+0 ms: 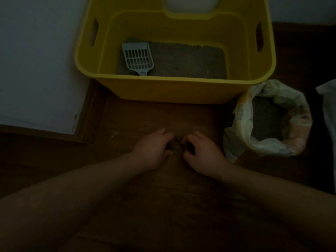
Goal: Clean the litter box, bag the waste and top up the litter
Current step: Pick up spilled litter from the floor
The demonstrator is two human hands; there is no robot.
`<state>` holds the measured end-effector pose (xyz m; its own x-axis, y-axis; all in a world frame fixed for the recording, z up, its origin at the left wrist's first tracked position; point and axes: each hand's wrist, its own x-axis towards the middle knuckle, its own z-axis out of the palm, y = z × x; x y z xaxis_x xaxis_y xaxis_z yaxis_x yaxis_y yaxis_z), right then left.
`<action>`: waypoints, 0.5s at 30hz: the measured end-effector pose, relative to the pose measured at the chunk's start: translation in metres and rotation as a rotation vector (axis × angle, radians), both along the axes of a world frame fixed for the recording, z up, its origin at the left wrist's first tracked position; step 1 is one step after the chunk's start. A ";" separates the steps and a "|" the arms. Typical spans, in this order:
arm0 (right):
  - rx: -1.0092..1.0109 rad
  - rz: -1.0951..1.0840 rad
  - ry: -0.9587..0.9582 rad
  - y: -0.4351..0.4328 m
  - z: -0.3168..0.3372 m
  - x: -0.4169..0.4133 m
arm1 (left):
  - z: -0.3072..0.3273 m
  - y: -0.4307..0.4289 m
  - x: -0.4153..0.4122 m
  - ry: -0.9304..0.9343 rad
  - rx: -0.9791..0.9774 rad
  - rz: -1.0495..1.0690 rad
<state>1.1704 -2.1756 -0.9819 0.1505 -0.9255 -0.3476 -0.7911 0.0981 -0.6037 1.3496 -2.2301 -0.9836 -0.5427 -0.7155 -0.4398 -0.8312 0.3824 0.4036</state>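
Note:
A yellow litter box stands on the wooden floor ahead of me, with grey litter across its bottom. A pale blue slotted scoop lies in the litter at the left, handle toward me. An open litter bag with grey litter inside sits to the right of the box. On the floor in front of the box, my left hand and my right hand cup a small pile of dark spilled litter clumps between curled fingers.
A white panel or wall with a wooden skirting runs along the left. A pale plastic bag shows at the right edge. The scene is dim. Bare wooden floor lies between my hands and the box.

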 end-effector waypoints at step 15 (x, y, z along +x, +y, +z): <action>-0.012 0.071 0.062 -0.007 -0.007 0.018 | 0.001 -0.005 0.019 0.212 -0.049 0.224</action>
<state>1.1883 -2.1827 -0.9892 0.1949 -0.9172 -0.3474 -0.8316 0.0333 -0.5544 1.3685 -2.2347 -0.9822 -0.4453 -0.8452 -0.2955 -0.7962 0.2228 0.5626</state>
